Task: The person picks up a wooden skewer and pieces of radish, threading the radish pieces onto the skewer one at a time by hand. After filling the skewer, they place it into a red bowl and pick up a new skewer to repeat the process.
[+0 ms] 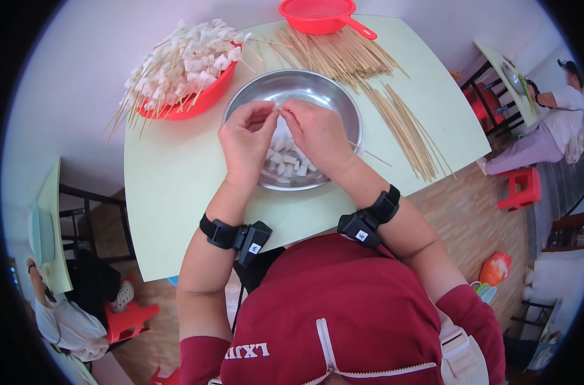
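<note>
My left hand (250,138) and my right hand (316,133) meet over a steel bowl (240,97), thumbs and fingertips pinched together. A tiny pale yellowish bit shows between the fingertips; I cannot tell what it is. Below the hands, white cut cubes (292,160) lie in the bowl. From beneath my right wrist a bamboo skewer (377,158) sticks out past the bowl's right rim, with a white piece (359,149) on it. My right hand hides the rest of that skewer.
A red basin (205,101) at the left is heaped with skewered white pieces (189,64). Loose bamboo skewers (343,54) lie at the back and more sticks (407,131) at the right. A red strainer (317,24) stands behind. Other people sit at side tables.
</note>
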Tool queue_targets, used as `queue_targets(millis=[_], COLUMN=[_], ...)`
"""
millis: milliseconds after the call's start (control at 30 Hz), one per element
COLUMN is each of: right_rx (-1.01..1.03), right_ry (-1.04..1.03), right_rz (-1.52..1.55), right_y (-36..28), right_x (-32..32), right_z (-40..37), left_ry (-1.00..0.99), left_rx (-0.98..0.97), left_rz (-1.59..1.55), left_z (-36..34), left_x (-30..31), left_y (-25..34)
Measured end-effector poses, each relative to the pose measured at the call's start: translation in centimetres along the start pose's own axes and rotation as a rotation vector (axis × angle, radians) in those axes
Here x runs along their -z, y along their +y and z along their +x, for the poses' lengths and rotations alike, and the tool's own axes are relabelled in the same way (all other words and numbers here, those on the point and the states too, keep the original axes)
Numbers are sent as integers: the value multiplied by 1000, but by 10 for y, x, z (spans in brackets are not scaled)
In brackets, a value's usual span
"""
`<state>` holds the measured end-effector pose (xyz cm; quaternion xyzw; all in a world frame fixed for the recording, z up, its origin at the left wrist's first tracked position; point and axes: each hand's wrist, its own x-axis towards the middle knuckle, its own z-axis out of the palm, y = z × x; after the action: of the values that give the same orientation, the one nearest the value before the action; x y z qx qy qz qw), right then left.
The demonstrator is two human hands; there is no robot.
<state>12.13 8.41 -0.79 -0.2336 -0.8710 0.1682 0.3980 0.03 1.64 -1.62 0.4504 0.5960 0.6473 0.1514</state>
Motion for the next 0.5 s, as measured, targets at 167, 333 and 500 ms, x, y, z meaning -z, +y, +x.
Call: queue_targets(millis=[167, 333, 500], right_rx=[-33, -107, -365], right_ry=[43, 53, -157], right_rz=[-9, 5, 136], right_y=[-7, 2, 33], right_x=[9, 71, 111], right_z=[-5, -32, -83], left_ry=[-9, 12, 1], left_rx=[83, 74, 55], left_rz=[-21, -16, -15], left_z=[1, 4, 6], left_x=[2, 6, 8], left_y=[5, -1, -2])
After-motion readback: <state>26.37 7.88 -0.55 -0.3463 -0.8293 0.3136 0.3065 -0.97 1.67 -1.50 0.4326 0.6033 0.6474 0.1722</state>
